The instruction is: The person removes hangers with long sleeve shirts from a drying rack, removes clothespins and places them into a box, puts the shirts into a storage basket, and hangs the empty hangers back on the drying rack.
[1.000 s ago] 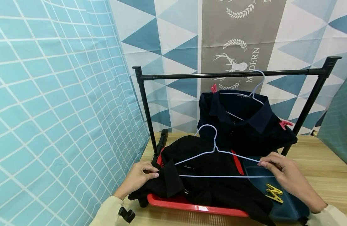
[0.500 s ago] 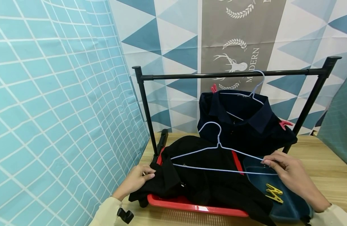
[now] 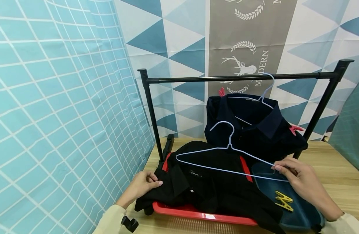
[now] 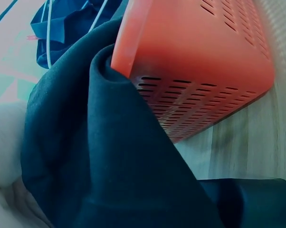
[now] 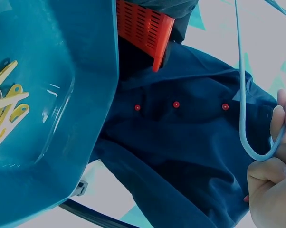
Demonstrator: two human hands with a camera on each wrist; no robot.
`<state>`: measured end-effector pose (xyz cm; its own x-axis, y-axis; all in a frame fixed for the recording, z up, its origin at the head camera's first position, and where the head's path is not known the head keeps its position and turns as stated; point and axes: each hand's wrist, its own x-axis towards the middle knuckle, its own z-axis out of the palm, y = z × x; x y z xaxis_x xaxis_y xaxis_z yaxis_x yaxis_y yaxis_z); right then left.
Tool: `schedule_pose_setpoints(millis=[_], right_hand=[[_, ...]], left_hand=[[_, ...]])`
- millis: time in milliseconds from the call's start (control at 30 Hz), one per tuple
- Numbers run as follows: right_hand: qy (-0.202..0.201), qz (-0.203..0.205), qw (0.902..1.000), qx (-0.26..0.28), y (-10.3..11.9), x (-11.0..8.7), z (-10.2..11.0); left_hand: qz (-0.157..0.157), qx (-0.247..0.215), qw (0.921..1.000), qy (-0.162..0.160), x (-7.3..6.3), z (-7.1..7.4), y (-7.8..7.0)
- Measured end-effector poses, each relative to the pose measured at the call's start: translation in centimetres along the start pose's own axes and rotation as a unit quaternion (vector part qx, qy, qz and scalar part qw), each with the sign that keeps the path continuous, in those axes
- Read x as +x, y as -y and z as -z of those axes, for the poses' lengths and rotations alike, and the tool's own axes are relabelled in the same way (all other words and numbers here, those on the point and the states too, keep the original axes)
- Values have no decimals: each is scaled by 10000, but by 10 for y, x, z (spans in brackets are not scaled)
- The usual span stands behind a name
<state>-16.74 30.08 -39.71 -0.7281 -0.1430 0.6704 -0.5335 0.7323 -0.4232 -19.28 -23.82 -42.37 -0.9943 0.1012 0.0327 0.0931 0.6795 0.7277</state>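
Observation:
A black collared shirt (image 3: 223,195) lies over the red basket (image 3: 203,214), its collar spread at the left. My left hand (image 3: 141,188) pinches the shirt's fabric beside the collar; in the left wrist view the cloth (image 4: 133,156) drapes down the basket's side. A light-blue wire hanger (image 3: 230,147) is held at its right end by my right hand (image 3: 296,182), with thumb and fingers pinching the wire. The hanger's left end is in plain sight above the shirt, apart from the collar. Its hook points up and left.
A black rack (image 3: 197,79) stands behind, with a navy shirt (image 3: 249,130) on another hanger, held by red clothespins (image 3: 295,129). At the right sits a blue bin (image 3: 299,211) with yellow clothespins (image 3: 284,201). A tiled-pattern sheet (image 3: 65,97) rises at the left.
The hanger's left end has come out from the shirt's collar, and the hanger has tilted and risen slightly to the right. My left hand has stayed on the shirt.

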Motion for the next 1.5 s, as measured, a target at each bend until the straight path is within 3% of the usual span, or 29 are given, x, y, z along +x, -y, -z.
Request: schedule_pose_setpoints(millis=[333,800,1033,1500], right_hand=[[-51,23,10000,-1,-1,0,2],[-143,-155,9997,-90,-8,-2,16],[-172,-407,9983,-392,-12,-5,29],[-866,-468,9937,-533,-28,-11,61]], left_hand=[[26,271,9989,390,4,-2,1],[134,74,9988,472,4,-2,5],[238,2,9985,494,4,-2,7],[298,-152,9979,552,1,-4,8]])
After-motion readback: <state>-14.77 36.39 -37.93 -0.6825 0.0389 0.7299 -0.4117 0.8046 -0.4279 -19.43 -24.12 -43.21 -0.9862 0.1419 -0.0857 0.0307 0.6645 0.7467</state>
